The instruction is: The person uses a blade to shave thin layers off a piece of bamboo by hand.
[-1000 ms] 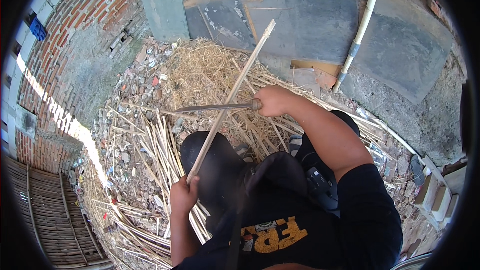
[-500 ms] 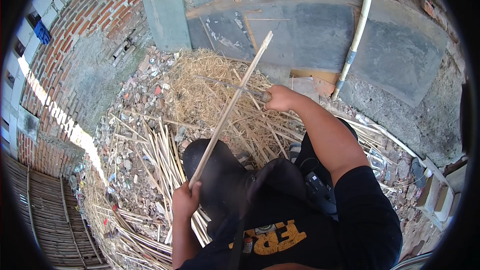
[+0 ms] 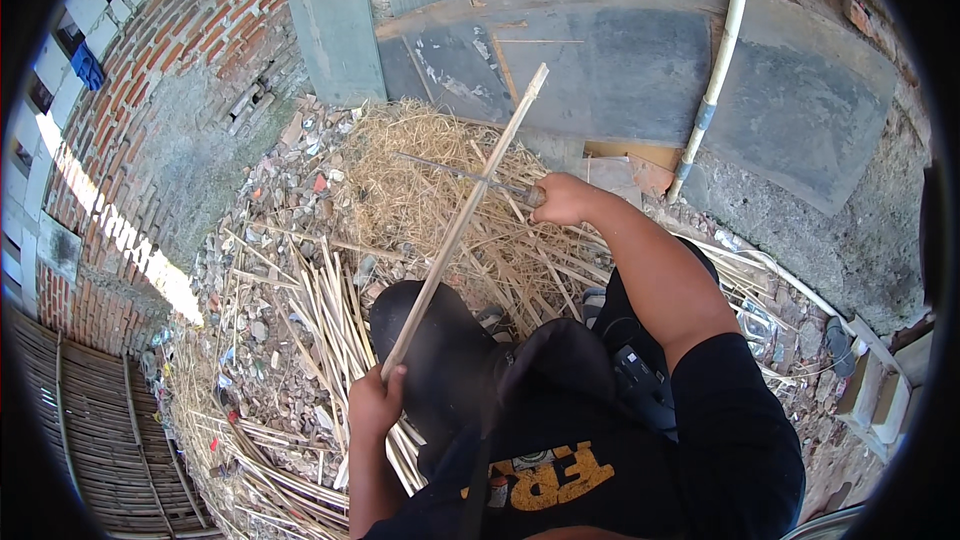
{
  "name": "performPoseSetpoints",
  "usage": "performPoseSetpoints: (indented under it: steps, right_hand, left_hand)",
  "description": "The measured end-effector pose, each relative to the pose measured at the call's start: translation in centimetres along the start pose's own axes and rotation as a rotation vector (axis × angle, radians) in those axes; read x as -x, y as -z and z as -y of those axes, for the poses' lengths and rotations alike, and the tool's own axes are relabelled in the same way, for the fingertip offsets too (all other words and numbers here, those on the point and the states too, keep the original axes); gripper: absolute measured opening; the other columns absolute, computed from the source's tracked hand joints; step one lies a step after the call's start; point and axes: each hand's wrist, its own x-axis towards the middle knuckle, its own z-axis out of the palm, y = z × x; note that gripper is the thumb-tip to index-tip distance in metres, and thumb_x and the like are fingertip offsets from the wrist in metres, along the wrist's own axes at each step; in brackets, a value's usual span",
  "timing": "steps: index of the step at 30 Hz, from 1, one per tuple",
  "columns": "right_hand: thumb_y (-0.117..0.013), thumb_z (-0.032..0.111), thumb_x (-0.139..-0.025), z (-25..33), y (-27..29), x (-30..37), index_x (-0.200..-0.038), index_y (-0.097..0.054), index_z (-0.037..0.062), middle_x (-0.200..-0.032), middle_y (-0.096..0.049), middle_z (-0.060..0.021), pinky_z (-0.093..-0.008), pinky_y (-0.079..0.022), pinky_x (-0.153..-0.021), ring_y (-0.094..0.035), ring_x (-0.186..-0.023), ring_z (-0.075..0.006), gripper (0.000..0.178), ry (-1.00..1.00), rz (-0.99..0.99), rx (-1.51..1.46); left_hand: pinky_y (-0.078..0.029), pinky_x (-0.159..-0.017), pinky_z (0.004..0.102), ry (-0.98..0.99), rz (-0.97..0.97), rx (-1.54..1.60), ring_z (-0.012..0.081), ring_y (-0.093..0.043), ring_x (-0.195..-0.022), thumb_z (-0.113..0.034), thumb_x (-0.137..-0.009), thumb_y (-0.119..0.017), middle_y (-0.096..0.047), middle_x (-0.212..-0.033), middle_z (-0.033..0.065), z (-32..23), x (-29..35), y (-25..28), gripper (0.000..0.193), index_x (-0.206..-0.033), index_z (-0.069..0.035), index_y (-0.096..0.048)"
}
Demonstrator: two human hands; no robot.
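Note:
My left hand (image 3: pixel 376 404) is closed around the lower end of a long, pale bamboo strip (image 3: pixel 452 240). The strip slants up and away to the right, passing over my dark-clad knee. My right hand (image 3: pixel 563 199) grips the handle of a knife with a long, thin blade (image 3: pixel 440 167). That blade points left and meets the strip in its upper half; whether its edge has gone into the bamboo I cannot tell. Beneath the blade lies a heap of straw-coloured bamboo shavings (image 3: pixel 395 140).
Several split bamboo strips (image 3: pixel 330 315) lie in a pile left of my knee, on rubble-strewn ground (image 3: pixel 255 330). Grey boards (image 3: pixel 640 60) lean against the far wall behind a pale pipe (image 3: pixel 716 80). A brick wall (image 3: pixel 190 35) and a slatted bamboo panel (image 3: pixel 100 430) bound the left side.
The whole view has shifted very slightly. Both hands, the strip and the knife keep nearly the same places and grips.

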Motion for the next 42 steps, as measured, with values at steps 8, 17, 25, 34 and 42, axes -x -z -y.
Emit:
performPoseSetpoints:
  steps: [8, 17, 25, 34, 42]
  right_hand:
    - [-0.076, 0.031, -0.076, -0.28, -0.25, -0.30, -0.103, -0.069, -0.0031, -0.095, -0.070, -0.0245, -0.0446, -0.052, -0.083, -0.067, -0.092, -0.0387, 0.044, 0.014, -0.018, 0.021]
    - [-0.076, 0.031, -0.076, -0.29, -0.19, -0.20, -0.106, -0.069, -0.0038, -0.099, -0.070, -0.0247, -0.0444, -0.052, -0.084, -0.067, -0.095, -0.0388, 0.047, 0.013, -0.003, -0.006]
    - [-0.073, 0.029, -0.075, -0.22, -0.16, -0.13, -0.107, -0.069, -0.0016, -0.100, -0.070, -0.0243, -0.0446, -0.052, -0.085, -0.067, -0.096, -0.0389, 0.044, 0.012, -0.014, 0.013]
    - [-0.070, 0.026, -0.074, -0.36, -0.32, -0.24, -0.100, -0.069, 0.0010, -0.095, -0.070, -0.0227, -0.0450, -0.053, -0.081, -0.068, -0.091, -0.0383, 0.037, 0.014, -0.021, -0.002]
    - [-0.076, 0.029, -0.076, -0.01, 0.02, -0.01, -0.110, -0.069, -0.0016, -0.099, -0.071, -0.0239, -0.0435, -0.052, -0.085, -0.067, -0.095, -0.0374, 0.046, -0.010, 0.014, -0.020]
  left_hand:
    - [-0.050, -0.066, 0.0518, -0.018, -0.027, -0.005, 0.0473, -0.066, -0.072, -0.043, -0.096, -0.061, -0.064, -0.069, 0.0273, 0.16, 0.05, -0.19, 0.046, -0.093, 0.002, -0.068]
    - [-0.051, -0.067, 0.0518, -0.027, -0.027, -0.004, 0.0469, -0.066, -0.073, -0.043, -0.097, -0.060, -0.065, -0.070, 0.0271, -0.14, 0.07, -0.04, 0.047, -0.094, 0.003, -0.068]
    - [-0.052, -0.067, 0.0511, -0.014, -0.016, 0.003, 0.0459, -0.067, -0.073, -0.042, -0.096, -0.060, -0.066, -0.071, 0.0265, -0.23, 0.06, 0.01, 0.046, -0.100, 0.002, -0.070]
    - [-0.052, -0.067, 0.0510, -0.027, -0.034, 0.011, 0.0460, -0.067, -0.073, -0.043, -0.096, -0.060, -0.065, -0.070, 0.0264, 0.13, 0.00, -0.26, 0.046, -0.096, 0.002, -0.069]
    - [-0.052, -0.067, 0.0503, -0.025, -0.027, 0.012, 0.0457, -0.067, -0.072, -0.045, -0.097, -0.059, -0.065, -0.070, 0.0260, -0.02, -0.03, -0.16, 0.048, -0.097, 0.002, -0.070]
